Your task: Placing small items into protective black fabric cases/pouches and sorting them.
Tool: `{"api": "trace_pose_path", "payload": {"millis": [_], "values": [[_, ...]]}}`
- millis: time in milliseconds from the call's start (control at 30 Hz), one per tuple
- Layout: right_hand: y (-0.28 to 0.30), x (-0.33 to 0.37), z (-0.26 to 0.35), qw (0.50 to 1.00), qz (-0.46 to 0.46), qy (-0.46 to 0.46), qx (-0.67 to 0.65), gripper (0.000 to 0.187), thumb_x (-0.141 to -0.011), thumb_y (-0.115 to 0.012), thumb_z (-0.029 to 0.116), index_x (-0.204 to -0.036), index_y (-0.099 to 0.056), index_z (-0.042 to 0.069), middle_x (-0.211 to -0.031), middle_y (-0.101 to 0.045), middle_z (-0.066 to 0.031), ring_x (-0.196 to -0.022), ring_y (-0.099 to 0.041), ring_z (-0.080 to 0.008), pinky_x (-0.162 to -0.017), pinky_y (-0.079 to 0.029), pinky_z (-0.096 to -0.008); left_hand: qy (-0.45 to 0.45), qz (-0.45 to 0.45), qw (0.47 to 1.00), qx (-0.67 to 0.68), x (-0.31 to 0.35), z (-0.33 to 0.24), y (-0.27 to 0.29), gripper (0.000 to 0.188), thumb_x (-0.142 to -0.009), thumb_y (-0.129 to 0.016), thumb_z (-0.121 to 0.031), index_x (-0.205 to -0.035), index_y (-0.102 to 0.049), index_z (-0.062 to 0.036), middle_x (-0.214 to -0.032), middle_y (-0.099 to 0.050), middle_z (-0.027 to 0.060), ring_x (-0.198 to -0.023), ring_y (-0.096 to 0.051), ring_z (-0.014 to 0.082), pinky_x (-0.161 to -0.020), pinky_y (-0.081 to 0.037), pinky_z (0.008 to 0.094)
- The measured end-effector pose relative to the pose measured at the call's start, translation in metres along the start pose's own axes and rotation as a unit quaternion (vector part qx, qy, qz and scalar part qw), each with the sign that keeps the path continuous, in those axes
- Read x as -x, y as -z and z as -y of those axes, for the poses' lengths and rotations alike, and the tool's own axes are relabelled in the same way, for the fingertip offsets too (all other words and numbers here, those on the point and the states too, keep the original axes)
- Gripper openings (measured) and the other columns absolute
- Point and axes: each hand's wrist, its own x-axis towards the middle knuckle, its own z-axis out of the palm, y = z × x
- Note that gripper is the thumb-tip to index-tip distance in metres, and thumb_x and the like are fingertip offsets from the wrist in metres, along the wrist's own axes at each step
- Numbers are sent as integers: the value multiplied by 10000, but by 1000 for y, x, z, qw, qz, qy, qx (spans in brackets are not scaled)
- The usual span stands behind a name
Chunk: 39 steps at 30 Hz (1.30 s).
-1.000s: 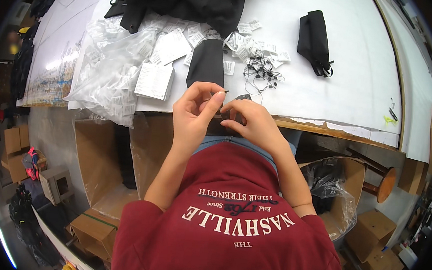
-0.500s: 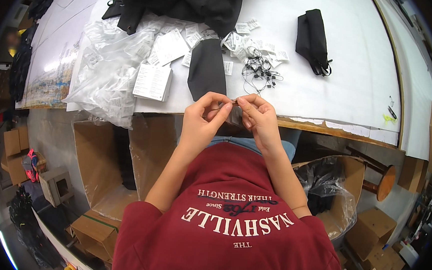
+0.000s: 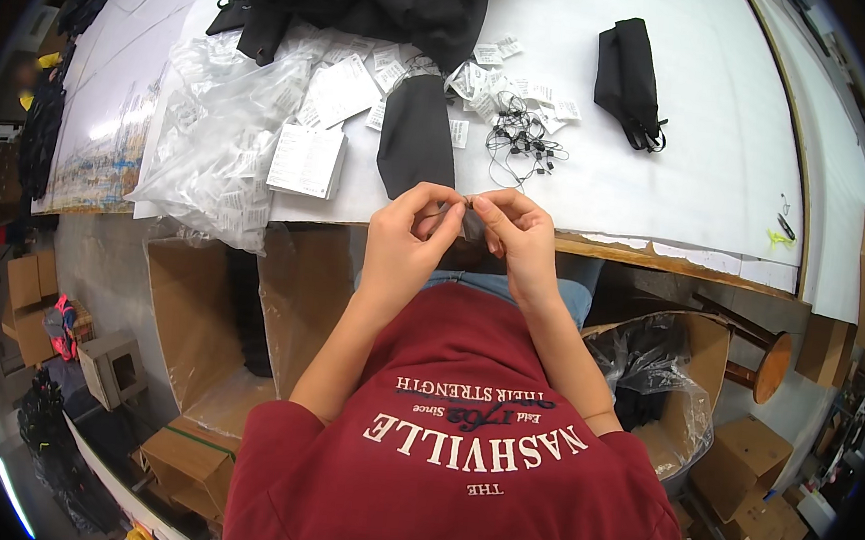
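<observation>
My left hand (image 3: 410, 236) and my right hand (image 3: 517, 238) meet at the table's front edge, thumbs and forefingers pinched tip to tip. A small dark grey, tag-like piece (image 3: 473, 225) hangs just below the fingertips, partly hidden by them. What exactly is pinched is too small to make out. Right beyond my left hand a flat black fabric pouch (image 3: 418, 134) lies on the white table, its near end at my fingers. Farther to the right is a tangle of black strings with small clips (image 3: 524, 141).
White printed labels (image 3: 485, 93) lie scattered behind the pouch. A stack of white cards (image 3: 305, 161) and a clear plastic bag of labels (image 3: 211, 134) are at left. Black bags (image 3: 370, 10) are heaped at the back; another black pouch (image 3: 628, 78) lies right. Cardboard boxes (image 3: 203, 324) stand below.
The grey piece under my fingertips has shifted and turned slightly. My hands stay pinched together in nearly the same place.
</observation>
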Motion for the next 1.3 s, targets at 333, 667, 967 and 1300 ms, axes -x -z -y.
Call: {"api": "trace_pose_path", "payload": {"millis": [333,667,967,1300], "values": [[-6,4,-2,998,-20,50,15,169,-853,-707,147,-906,-665,-8,-725,-633,-6,-503,-468,-25,-437,-316,-165,-15,-25,999,-37,-1,-1,-1,75,-822,-670,-60,-840,-631,2,-554,-370,-18,-511,-319,54,-461,-285,243],[-3,1,-5,992,-35,85,83,104,-842,-714,109,-840,-672,13,-643,-584,42,-539,-439,1,-474,-295,-166,-18,-22,999,-25,2,3,-6,67,-817,-674,-53,-824,-631,-2,-540,-380,-22,-504,-328,48,-462,-287,237],[14,-5,3,999,-6,-8,-38,112,-879,-673,153,-898,-662,44,-736,-607,29,-556,-399,0,-489,-279,-161,-86,145,981,-98,-55,18,17,181,-884,-534,-18,-1054,-595,-27,-1070,-636,40,-935,-552,156,-850,-434,275],[40,5,33,996,0,79,28,105,-863,-689,155,-873,-647,60,-770,-633,12,-674,-503,-8,-565,-333,-178,-283,231,797,-480,-117,55,33,575,-699,-650,55,-1213,-540,-181,-1159,-517,40,-1090,-464,263,-964,-363,404]]}}
